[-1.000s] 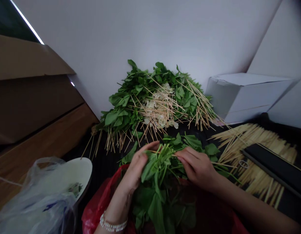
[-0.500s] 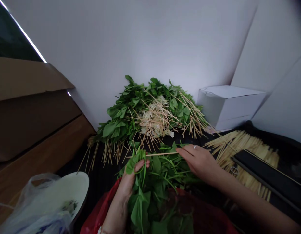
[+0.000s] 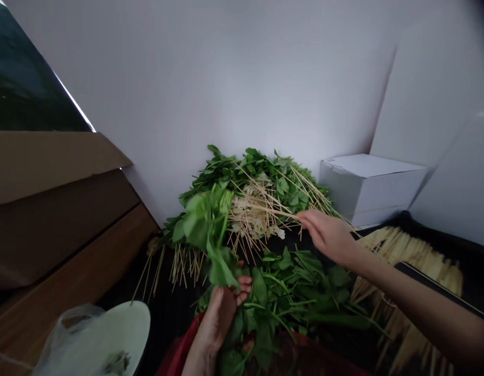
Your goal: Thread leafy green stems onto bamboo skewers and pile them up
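My right hand (image 3: 323,232) is closed on the end of a thin wooden skewer (image 3: 283,213). At the skewer's far end hangs a bunch of leafy greens (image 3: 204,219), slightly blurred, in front of the pile of skewered greens (image 3: 216,169). My left hand (image 3: 226,305) lies below the hanging leaves with its fingers loosely curled and apart, and the lowest leaf reaches its thumb. Beside it, loose leafy stems (image 3: 292,292) are heaped over a red plastic bag (image 3: 179,347).
Pale, shredded-looking pieces on skewers (image 3: 257,209) lie amid the pile by the white wall. At right are a white box (image 3: 367,185) and many bare skewers (image 3: 417,256). At left stand a white bowl (image 3: 138,324), a clear plastic bag (image 3: 63,334) and a cardboard box (image 3: 49,230).
The skewered greens have left my left hand and moved up and forward with the skewer in my right hand. My left hand has dropped lower and opened. The view has tilted up.
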Demonstrator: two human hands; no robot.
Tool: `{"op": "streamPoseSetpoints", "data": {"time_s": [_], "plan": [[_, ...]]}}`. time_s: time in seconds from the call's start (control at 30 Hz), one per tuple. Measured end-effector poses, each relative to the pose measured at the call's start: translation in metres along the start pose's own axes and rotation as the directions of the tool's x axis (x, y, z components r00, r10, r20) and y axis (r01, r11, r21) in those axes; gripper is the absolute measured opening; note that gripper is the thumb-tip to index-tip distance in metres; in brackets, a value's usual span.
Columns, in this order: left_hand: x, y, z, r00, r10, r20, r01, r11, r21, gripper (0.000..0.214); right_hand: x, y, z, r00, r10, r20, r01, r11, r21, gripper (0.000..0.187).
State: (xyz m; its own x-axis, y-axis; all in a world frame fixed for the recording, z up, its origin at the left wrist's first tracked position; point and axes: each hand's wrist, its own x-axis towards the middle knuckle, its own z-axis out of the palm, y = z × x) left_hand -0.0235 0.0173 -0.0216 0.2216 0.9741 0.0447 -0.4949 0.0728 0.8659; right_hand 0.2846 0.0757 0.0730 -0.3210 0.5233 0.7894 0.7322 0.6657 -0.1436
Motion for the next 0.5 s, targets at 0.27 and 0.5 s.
{"op": "streamPoseSetpoints", "data": {"time_s": [0.27,0.5], "plan": [[0.008,-0.014,-0.014,0.998,-0.028,0.061,0.026,0.999,0.037,0.043,0.132,0.04,0.042,0.957,0.29,0.031,-0.29,0.956,0.029,0.027],[0.005,-0.01,-0.009,0.997,-0.047,0.062,0.043,0.998,0.056,0.038,0.157,0.076,0.066,0.929,0.342,0.144,-0.339,0.94,-0.042,0.036]]}}
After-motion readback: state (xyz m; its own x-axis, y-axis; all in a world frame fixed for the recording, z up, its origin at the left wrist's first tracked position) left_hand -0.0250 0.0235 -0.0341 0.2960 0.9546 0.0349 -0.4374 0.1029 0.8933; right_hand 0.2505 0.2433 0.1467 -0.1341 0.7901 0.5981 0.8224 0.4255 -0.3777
